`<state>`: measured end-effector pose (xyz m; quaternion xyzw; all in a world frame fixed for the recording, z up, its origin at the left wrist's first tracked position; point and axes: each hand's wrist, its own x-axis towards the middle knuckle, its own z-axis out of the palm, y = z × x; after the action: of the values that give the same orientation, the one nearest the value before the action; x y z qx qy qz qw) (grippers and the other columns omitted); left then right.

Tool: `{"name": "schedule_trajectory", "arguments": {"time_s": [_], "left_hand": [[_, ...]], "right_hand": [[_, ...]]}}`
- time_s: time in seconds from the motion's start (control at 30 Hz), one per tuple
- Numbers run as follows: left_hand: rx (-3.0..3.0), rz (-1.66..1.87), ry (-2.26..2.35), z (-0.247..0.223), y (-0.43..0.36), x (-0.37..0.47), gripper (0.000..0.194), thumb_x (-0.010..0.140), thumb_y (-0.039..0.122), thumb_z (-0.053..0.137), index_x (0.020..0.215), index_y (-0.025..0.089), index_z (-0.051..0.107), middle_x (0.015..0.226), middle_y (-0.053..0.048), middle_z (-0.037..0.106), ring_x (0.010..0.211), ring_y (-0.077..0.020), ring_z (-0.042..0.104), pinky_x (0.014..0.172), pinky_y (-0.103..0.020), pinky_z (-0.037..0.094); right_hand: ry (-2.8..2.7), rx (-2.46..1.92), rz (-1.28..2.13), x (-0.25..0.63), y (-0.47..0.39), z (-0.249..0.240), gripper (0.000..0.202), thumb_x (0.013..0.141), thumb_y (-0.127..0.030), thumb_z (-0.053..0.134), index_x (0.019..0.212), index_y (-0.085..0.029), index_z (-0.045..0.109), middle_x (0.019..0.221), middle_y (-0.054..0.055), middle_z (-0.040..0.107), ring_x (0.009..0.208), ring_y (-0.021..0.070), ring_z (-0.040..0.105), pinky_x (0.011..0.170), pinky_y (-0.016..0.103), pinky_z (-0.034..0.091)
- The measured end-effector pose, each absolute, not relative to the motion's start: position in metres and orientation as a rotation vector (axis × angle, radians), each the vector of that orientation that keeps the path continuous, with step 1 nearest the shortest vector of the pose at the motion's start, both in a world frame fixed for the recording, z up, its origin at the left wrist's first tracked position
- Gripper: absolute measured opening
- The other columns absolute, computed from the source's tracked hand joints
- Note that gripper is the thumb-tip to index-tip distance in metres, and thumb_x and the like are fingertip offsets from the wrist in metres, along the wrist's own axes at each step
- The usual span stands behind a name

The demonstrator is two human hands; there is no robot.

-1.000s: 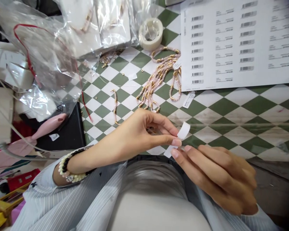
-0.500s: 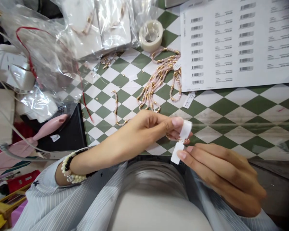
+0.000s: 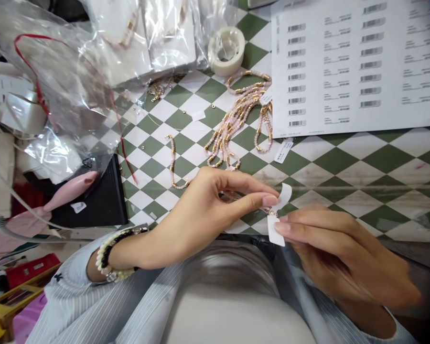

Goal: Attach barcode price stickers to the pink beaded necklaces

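Note:
Over the table's front edge, my left hand point(image 3: 215, 210) is closed, thumb and index pinching a thin beaded strand at its clasp point(image 3: 267, 209). A white sticker tag point(image 3: 275, 234) is looped at that end, with its upper flap point(image 3: 283, 197) curling free. From the right, my right hand point(image 3: 344, 253) pinches the tag's lower flap between thumb and fingers. A pink-and-gold bead strand point(image 3: 172, 162) runs across the table and passes behind my left wrist; whether it is the held one is hidden. Beyond lies a bundle of similar bead strands point(image 3: 232, 119), with a printed tag point(image 3: 284, 151) beside it.
A sheet of barcode labels point(image 3: 311, 102) covers the back right. A tape roll point(image 3: 226, 51) stands near clear plastic bags point(image 3: 129, 43). To the left are a black flat box point(image 3: 103, 205), a pink-handled tool point(image 3: 71, 191), a white charger point(image 3: 17, 105) and cables. Tiny gold beads are scattered.
My right hand has shifted right and slightly down, still pinching the tag. The tag has turned, its lower flap now tilting to the right. My left fingers have straightened along the strand.

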<state>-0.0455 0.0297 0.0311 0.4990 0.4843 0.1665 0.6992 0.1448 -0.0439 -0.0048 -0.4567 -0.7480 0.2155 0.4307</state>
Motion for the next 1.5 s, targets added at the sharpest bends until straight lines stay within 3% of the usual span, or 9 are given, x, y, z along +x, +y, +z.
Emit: {"name": "schedule_trajectory", "arguments": {"time_s": [0.4,0.5,0.63,0.9,1.5], "left_hand": [[1.087,0.52,1.109,0.024,0.02,-0.033,0.002,0.082,0.016,0.082,0.084,0.016,0.082,0.083,0.0,0.08,0.072,-0.0089,0.07,0.06,-0.011,0.052],[1.059,0.61,1.113,0.021,0.014,-0.031,0.007,0.078,0.012,0.084,0.084,0.016,0.082,0.08,0.001,0.08,0.072,-0.009,0.072,0.064,-0.01,0.056],[1.006,0.701,1.103,0.018,0.006,-0.028,0.01,0.08,0.014,0.084,0.089,0.019,0.083,0.084,0.001,0.08,0.075,-0.0092,0.074,0.071,-0.011,0.06],[1.009,0.736,1.106,0.012,0.002,-0.027,0.011,0.084,0.015,0.08,0.092,0.021,0.083,0.085,0.001,0.081,0.074,-0.0086,0.075,0.071,-0.01,0.061],[1.079,0.769,1.14,0.013,0.0,-0.026,0.013,0.088,0.016,0.077,0.095,0.025,0.084,0.09,0.003,0.082,0.076,-0.0079,0.077,0.074,-0.009,0.062]], "right_hand": [[-1.724,-1.199,0.799,0.144,-0.047,-0.002,0.021,0.093,-0.004,0.064,0.1,-0.024,0.066,0.086,-0.002,0.073,0.08,0.0074,0.07,0.075,0.017,0.061],[-1.344,-1.308,1.013,0.135,-0.053,-0.001,0.018,0.091,-0.006,0.066,0.094,-0.023,0.069,0.084,-0.003,0.069,0.076,0.0066,0.066,0.06,0.015,0.057],[-0.967,-1.41,1.22,0.125,-0.057,0.005,0.011,0.092,-0.015,0.068,0.089,-0.024,0.071,0.079,-0.003,0.064,0.056,0.0044,0.056,0.04,0.014,0.043],[-0.716,-1.536,1.405,0.122,-0.054,0.013,0.005,0.089,-0.031,0.075,0.085,-0.029,0.074,0.065,-0.004,0.061,0.048,0.0036,0.052,0.04,0.01,0.041],[-0.546,-1.514,1.497,0.121,-0.052,0.007,0.017,0.087,-0.041,0.077,0.084,-0.025,0.075,0.059,-0.004,0.062,0.041,0.0033,0.05,0.036,0.011,0.038]]}}
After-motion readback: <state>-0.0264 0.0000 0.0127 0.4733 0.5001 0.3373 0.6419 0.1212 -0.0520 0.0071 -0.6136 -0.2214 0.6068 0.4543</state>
